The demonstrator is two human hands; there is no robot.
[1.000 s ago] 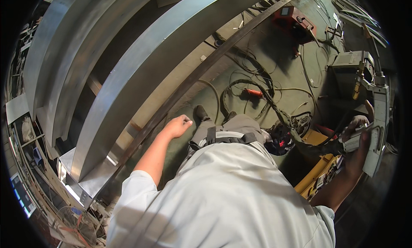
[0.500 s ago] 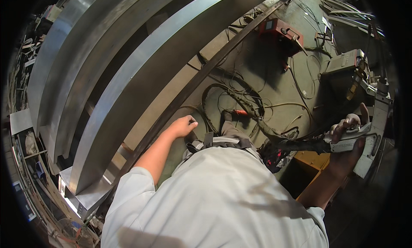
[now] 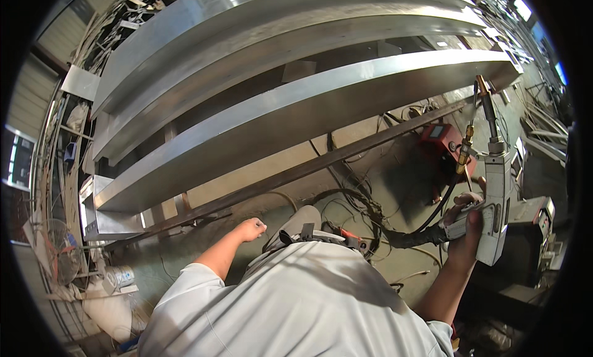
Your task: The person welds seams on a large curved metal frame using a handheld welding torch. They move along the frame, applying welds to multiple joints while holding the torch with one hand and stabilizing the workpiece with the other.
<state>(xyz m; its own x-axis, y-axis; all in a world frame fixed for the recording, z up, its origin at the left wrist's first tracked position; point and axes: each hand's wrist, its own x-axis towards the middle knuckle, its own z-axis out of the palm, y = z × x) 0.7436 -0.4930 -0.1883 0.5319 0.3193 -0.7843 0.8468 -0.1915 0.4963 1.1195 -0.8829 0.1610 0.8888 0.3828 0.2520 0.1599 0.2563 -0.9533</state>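
In my right hand [image 3: 467, 218] is a handheld welding gun [image 3: 492, 202], silver-bodied and raised at my right side. Its slim neck and copper-coloured nozzle tip [image 3: 480, 84] point up and away from me, toward the far right end of the nearest metal beam [image 3: 296, 103]. A brass fitting [image 3: 464, 150] runs beside the neck. From the gun's handle a thick black-wrapped cable [image 3: 411, 238] trails left and down to the floor. My left hand [image 3: 249, 229] hangs in front of my waist with its fingers curled in and nothing visible in them, apart from the beams.
Long silvery beams lie side by side across the far side, resting on a metal support [image 3: 111, 224] at left. A dark steel bar [image 3: 290, 175] runs along their near side. Cables coil on the floor around a red machine [image 3: 441, 140]. A fan [image 3: 62, 249] stands far left.
My view has turned leftward, so the beams now stretch across the far side. The welding gun has come round in front of the beams' right end, nozzle in view. My left hand stays curled.
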